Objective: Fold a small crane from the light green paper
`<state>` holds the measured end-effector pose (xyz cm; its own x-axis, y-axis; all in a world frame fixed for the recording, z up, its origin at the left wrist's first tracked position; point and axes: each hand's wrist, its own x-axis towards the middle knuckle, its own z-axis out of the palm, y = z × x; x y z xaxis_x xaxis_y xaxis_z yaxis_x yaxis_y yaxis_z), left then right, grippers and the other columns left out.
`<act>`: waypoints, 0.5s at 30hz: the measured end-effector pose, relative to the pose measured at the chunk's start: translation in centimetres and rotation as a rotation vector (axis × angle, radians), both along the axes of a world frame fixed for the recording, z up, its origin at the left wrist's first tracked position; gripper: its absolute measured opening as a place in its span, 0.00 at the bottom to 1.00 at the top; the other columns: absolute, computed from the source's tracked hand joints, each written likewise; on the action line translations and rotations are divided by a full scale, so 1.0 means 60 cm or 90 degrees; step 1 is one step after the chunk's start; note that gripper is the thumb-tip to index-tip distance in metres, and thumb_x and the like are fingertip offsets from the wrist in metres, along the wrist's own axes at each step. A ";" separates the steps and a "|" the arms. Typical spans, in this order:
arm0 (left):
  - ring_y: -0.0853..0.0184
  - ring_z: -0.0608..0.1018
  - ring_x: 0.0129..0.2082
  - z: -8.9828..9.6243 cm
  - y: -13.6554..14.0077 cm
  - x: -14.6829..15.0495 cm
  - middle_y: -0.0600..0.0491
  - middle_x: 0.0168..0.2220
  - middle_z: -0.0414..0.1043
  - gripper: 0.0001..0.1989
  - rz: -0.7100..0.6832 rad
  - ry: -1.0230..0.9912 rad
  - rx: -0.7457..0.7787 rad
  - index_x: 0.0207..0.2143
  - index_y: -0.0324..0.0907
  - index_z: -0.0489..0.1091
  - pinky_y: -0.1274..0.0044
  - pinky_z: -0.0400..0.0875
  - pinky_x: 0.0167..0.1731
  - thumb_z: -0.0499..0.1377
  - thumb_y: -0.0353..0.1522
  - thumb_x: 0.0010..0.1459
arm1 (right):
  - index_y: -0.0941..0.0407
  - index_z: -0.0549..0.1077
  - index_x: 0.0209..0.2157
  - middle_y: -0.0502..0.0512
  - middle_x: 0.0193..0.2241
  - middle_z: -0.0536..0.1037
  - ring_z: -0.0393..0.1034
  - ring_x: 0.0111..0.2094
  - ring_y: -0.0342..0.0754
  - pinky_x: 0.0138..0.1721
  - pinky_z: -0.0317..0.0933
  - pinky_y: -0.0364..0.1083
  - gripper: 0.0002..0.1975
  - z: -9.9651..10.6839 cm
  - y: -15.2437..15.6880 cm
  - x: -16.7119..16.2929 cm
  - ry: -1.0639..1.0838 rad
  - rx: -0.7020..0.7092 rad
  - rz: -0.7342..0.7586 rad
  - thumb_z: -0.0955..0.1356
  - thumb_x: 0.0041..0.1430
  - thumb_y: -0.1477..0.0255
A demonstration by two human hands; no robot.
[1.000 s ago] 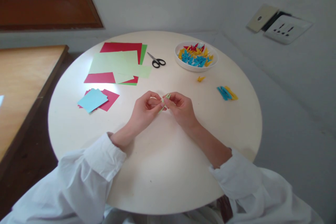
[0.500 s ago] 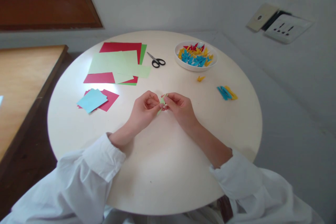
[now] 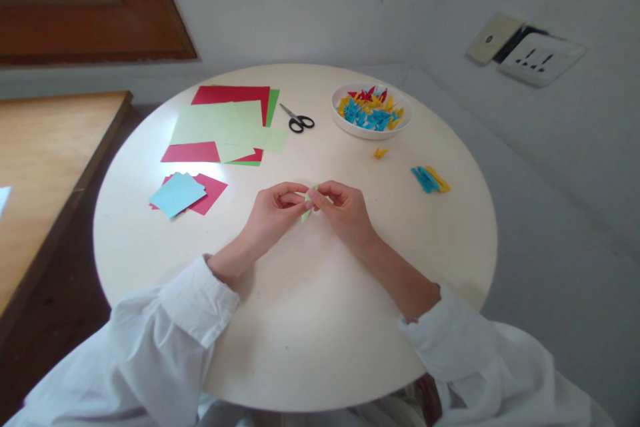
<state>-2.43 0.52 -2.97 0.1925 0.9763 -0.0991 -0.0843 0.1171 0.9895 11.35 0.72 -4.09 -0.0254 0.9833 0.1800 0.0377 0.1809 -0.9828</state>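
A small folded piece of light green paper (image 3: 305,216) is held between both hands above the middle of the round white table (image 3: 300,320). My left hand (image 3: 273,215) pinches it from the left with thumb and fingers. From the right, my right hand (image 3: 345,210) pinches the same paper, and the two thumbs nearly meet over it. Most of the paper is hidden by the fingers, so its full folded shape cannot be made out. A yellow folded paper crane (image 3: 381,153) lies on the table beyond my right hand.
Behind it stands a white dish (image 3: 373,133) of blue, yellow and red paper cranes. Black-handled scissors (image 3: 300,123) lie left of the dish. Green and red sheets (image 3: 215,123) and blue and pink squares (image 3: 177,195) lie left; folded blue and yellow strips (image 3: 429,179) lie right.
My fingers have drawn closer together over the green paper, and my left index finger now reaches to it. The whole view has shifted slightly.
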 end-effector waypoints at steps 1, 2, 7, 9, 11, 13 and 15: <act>0.72 0.72 0.21 -0.001 0.001 -0.001 0.55 0.21 0.74 0.15 0.004 -0.025 -0.010 0.31 0.38 0.72 0.80 0.60 0.21 0.68 0.36 0.40 | 0.57 0.71 0.23 0.48 0.20 0.73 0.66 0.24 0.40 0.26 0.62 0.41 0.09 -0.001 0.001 -0.001 0.020 -0.006 -0.004 0.68 0.49 0.66; 0.71 0.73 0.22 -0.001 0.002 -0.002 0.54 0.22 0.74 0.15 0.004 -0.053 -0.020 0.30 0.38 0.73 0.80 0.61 0.22 0.68 0.36 0.40 | 0.57 0.71 0.25 0.48 0.22 0.73 0.66 0.23 0.40 0.26 0.62 0.41 0.09 -0.001 0.002 -0.002 0.041 -0.011 -0.008 0.68 0.48 0.65; 0.72 0.73 0.26 -0.003 0.008 -0.009 0.54 0.26 0.74 0.07 0.012 -0.177 -0.050 0.27 0.39 0.75 0.80 0.65 0.29 0.67 0.32 0.43 | 0.57 0.69 0.24 0.48 0.23 0.72 0.66 0.25 0.40 0.26 0.62 0.41 0.09 0.000 0.002 -0.004 0.040 -0.033 -0.019 0.69 0.46 0.66; 0.73 0.72 0.26 -0.002 0.008 -0.010 0.55 0.25 0.73 0.06 0.019 -0.202 -0.055 0.25 0.39 0.75 0.80 0.65 0.30 0.67 0.31 0.44 | 0.57 0.70 0.25 0.49 0.24 0.72 0.68 0.27 0.42 0.28 0.63 0.41 0.08 -0.001 -0.001 -0.004 0.022 -0.028 -0.017 0.70 0.45 0.67; 0.73 0.72 0.28 0.000 0.008 -0.011 0.55 0.25 0.72 0.05 0.004 -0.219 -0.051 0.25 0.39 0.75 0.80 0.65 0.32 0.67 0.31 0.43 | 0.57 0.71 0.27 0.50 0.26 0.74 0.69 0.30 0.43 0.29 0.64 0.42 0.09 -0.001 -0.003 -0.005 0.014 -0.022 -0.004 0.71 0.44 0.67; 0.73 0.72 0.29 -0.001 0.007 -0.011 0.55 0.25 0.72 0.05 -0.023 -0.231 -0.047 0.26 0.39 0.76 0.80 0.65 0.33 0.67 0.30 0.44 | 0.56 0.72 0.28 0.51 0.28 0.75 0.70 0.31 0.44 0.31 0.65 0.43 0.09 -0.003 -0.006 -0.007 0.013 -0.015 0.013 0.71 0.44 0.67; 0.73 0.71 0.28 -0.003 0.007 -0.011 0.55 0.25 0.72 0.05 -0.040 -0.233 -0.050 0.26 0.39 0.75 0.80 0.64 0.33 0.67 0.31 0.45 | 0.56 0.71 0.28 0.51 0.28 0.75 0.71 0.31 0.44 0.33 0.66 0.44 0.09 -0.005 -0.007 -0.009 0.019 -0.004 0.023 0.71 0.44 0.68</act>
<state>-3.08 0.93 -3.16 0.2888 0.9535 -0.0867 -0.4211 0.2079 0.8829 10.81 0.28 -4.36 -0.0565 0.9829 0.1751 0.0024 0.1755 -0.9845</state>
